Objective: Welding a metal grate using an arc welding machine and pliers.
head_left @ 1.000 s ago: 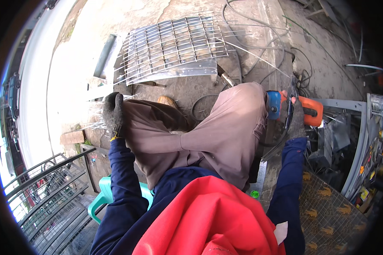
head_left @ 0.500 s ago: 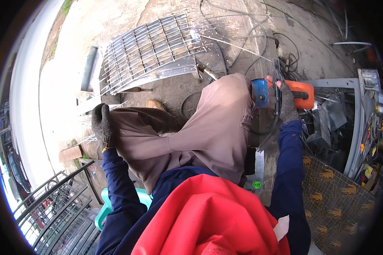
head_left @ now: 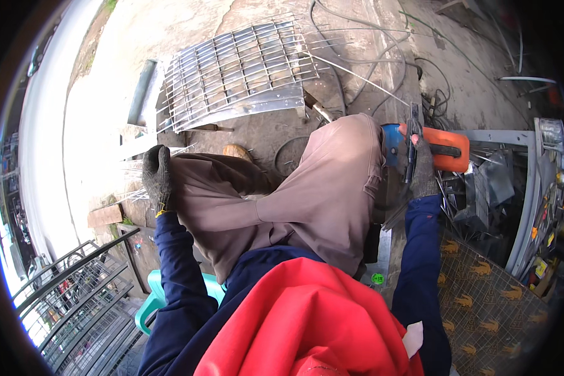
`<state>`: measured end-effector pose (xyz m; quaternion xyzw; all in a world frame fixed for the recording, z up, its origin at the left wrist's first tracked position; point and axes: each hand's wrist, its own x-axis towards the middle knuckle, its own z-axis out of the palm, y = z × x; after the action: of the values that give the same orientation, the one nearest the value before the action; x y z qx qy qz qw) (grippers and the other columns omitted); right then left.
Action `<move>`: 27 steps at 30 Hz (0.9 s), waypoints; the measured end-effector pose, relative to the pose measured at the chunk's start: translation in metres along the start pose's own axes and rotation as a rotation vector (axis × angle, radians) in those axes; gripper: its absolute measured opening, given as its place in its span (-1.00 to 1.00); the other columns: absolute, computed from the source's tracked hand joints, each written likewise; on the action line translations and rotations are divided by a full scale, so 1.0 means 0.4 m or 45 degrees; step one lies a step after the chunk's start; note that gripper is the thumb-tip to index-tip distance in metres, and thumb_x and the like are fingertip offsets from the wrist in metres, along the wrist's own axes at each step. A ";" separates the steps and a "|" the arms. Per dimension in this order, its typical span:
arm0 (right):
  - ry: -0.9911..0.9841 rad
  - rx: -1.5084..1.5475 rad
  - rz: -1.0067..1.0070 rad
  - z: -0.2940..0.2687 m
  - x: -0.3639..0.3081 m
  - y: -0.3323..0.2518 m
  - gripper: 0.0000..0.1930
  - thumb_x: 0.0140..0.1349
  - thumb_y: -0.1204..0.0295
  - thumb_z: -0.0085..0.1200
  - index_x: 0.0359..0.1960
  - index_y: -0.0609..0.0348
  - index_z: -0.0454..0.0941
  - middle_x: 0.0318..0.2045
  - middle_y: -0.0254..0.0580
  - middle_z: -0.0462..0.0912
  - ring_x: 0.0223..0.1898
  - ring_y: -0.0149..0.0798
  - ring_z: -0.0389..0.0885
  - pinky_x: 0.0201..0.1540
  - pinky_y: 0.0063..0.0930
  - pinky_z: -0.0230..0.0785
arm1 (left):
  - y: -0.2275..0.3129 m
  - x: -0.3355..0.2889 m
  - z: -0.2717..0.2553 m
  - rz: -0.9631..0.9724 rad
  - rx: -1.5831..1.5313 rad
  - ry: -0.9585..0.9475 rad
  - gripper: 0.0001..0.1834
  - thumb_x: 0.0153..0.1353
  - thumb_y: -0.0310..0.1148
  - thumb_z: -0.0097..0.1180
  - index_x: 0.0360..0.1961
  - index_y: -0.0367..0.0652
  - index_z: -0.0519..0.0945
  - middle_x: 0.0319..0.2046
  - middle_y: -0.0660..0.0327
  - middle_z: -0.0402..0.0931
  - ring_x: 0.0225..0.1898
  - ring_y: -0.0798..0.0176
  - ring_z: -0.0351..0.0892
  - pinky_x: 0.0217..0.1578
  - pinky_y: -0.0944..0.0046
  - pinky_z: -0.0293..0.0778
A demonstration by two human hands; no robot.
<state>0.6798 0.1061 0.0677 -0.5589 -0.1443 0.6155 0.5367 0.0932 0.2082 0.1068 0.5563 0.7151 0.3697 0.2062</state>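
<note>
My right hand (head_left: 423, 164), in a dark knit glove with some fingertips bare, grips a black welding electrode holder (head_left: 412, 144). A thin welding rod (head_left: 363, 81) runs from its jaws to the right edge of a metal grid (head_left: 232, 59). A few small sparks show near the rod's tip. The grid of crossed bars lies over a sheet-metal piece (head_left: 247, 108) on the ground. My left hand (head_left: 157, 175), gloved too, rests against my left knee with its fingers lying along it and nothing visible in it.
An orange and blue box (head_left: 451, 150) with a black handle stands beside my right hand. Cables (head_left: 370, 100) loop over the concrete. Scrap metal (head_left: 482, 191) and a grey metal frame (head_left: 525, 188) are at right. A black railing (head_left: 88, 291) and turquoise stool (head_left: 149, 307) are at left.
The bright arc and the spray of sparks at the rod's tip have died down to a few specks. The view has shifted slightly; both hands keep their places.
</note>
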 end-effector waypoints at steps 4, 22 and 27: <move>-0.039 0.049 0.061 0.006 -0.010 -0.014 -0.45 0.31 0.07 0.16 0.25 0.06 0.47 -0.52 -0.55 0.41 -0.66 -0.57 0.28 -0.65 -0.59 0.14 | -0.006 0.003 0.002 0.055 0.005 0.002 -0.73 0.42 -0.28 0.16 -0.05 -0.28 0.61 -0.17 0.15 0.64 -0.10 0.25 0.59 0.02 0.25 0.46; 0.207 -0.023 -0.101 0.028 -0.010 0.015 -0.44 0.39 0.07 0.07 0.26 0.23 0.46 -0.38 -0.46 0.49 -0.57 -0.53 0.36 -0.57 -0.59 0.22 | -0.023 -0.004 -0.003 0.029 0.030 0.034 -0.71 0.40 -0.24 0.16 -0.03 -0.24 0.63 -0.15 0.10 0.67 -0.10 0.19 0.64 0.01 0.22 0.49; 0.064 -0.054 -0.068 -0.021 0.016 0.033 -0.37 0.36 0.06 0.06 0.34 0.21 0.39 -0.20 -0.28 0.60 -0.41 -0.40 0.53 -0.36 -0.51 0.42 | -0.026 -0.001 0.002 0.021 0.023 0.040 -0.70 0.40 -0.23 0.17 -0.03 -0.25 0.63 -0.16 0.10 0.68 -0.11 0.21 0.64 0.00 0.22 0.49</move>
<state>0.6814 0.1029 0.0513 -0.5813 -0.1590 0.5835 0.5443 0.0871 0.2069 0.0986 0.5583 0.7168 0.3736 0.1868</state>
